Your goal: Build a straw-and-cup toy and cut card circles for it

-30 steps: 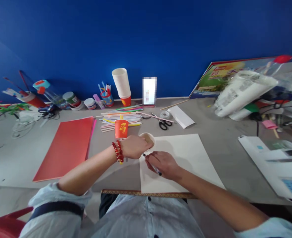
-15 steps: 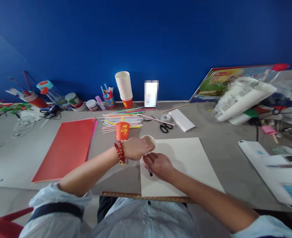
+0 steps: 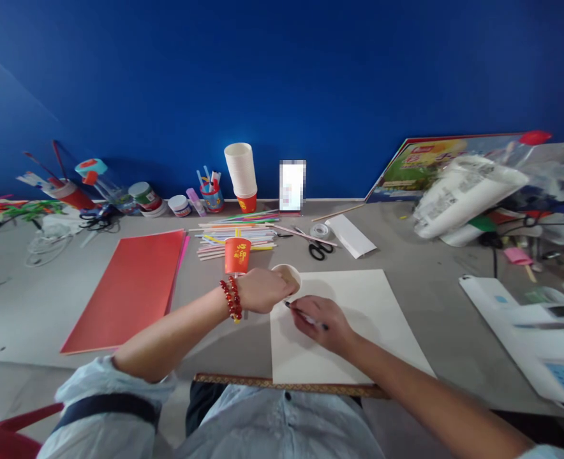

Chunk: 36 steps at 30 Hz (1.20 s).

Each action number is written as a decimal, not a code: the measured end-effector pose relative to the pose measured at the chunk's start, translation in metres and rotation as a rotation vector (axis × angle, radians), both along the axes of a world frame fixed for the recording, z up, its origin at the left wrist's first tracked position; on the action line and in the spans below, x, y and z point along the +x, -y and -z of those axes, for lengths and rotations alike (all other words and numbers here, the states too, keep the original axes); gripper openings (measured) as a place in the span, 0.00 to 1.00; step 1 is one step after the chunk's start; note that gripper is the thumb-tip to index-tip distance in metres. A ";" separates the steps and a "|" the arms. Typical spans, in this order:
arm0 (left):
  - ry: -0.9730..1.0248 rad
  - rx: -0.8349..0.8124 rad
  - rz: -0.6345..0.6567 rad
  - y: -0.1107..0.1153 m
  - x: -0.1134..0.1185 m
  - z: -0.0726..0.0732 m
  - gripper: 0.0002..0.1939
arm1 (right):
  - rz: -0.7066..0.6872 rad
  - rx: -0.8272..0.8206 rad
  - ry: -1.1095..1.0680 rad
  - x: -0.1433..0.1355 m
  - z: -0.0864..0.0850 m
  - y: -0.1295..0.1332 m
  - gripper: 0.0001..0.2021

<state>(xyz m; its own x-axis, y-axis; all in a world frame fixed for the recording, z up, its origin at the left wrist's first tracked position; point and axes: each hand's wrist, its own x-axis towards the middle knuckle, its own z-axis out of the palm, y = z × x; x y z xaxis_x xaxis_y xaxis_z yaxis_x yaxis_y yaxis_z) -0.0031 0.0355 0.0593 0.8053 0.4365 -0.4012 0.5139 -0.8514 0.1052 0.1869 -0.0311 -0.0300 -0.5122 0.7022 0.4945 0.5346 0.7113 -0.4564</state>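
A paper cup (image 3: 291, 273) stands mouth up at the left edge of a large white sheet (image 3: 358, 293). My left hand (image 3: 263, 290), with a red bead bracelet at the wrist, grips it, fingers reaching over the rim into it. Just to the right, my right hand (image 3: 327, 323) is closed round a pen (image 3: 305, 315). The pen's dark tip points left, close to the cup's near side; whether it touches the cup I cannot tell. Beyond my left wrist is a red paper cup (image 3: 237, 256) with yellow lettering, and straws stick up behind its rim.
Colored straws (image 3: 237, 237), black scissors (image 3: 319, 249), a tape roll (image 3: 319, 230) and a folded white paper (image 3: 351, 234) lie behind. Red paper (image 3: 129, 287) is on the left. A stack of cups (image 3: 241, 171) and a blurred phone (image 3: 292, 185) stand by the wall.
My right hand has shifted a little to the right, away from the cup, and turned the pen so its tip points toward the cup. My left hand keeps its place on the cup.
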 end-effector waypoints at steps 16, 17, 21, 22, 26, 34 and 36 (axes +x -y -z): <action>0.016 -0.012 -0.023 0.002 0.000 0.001 0.18 | 0.157 -0.574 -0.671 0.025 -0.038 -0.055 0.10; 0.006 -0.008 -0.023 0.002 0.001 0.000 0.18 | 0.142 -0.648 -0.622 0.024 -0.041 -0.068 0.11; -0.034 -0.009 -0.014 0.002 0.004 -0.002 0.19 | 0.042 -0.790 -0.447 0.015 -0.045 -0.120 0.11; -0.035 -0.019 -0.008 0.002 0.004 -0.003 0.19 | 0.002 -0.840 -0.395 0.010 -0.044 -0.130 0.10; -0.015 -0.059 0.000 -0.001 0.005 -0.005 0.20 | -0.207 -1.061 -0.193 -0.018 -0.041 -0.161 0.08; -0.037 -0.163 -0.033 -0.007 0.012 -0.017 0.17 | -0.501 -1.290 0.108 -0.070 -0.036 -0.186 0.08; -0.036 -0.167 -0.041 -0.007 0.012 -0.019 0.17 | -0.546 -1.322 0.167 -0.079 -0.034 -0.188 0.06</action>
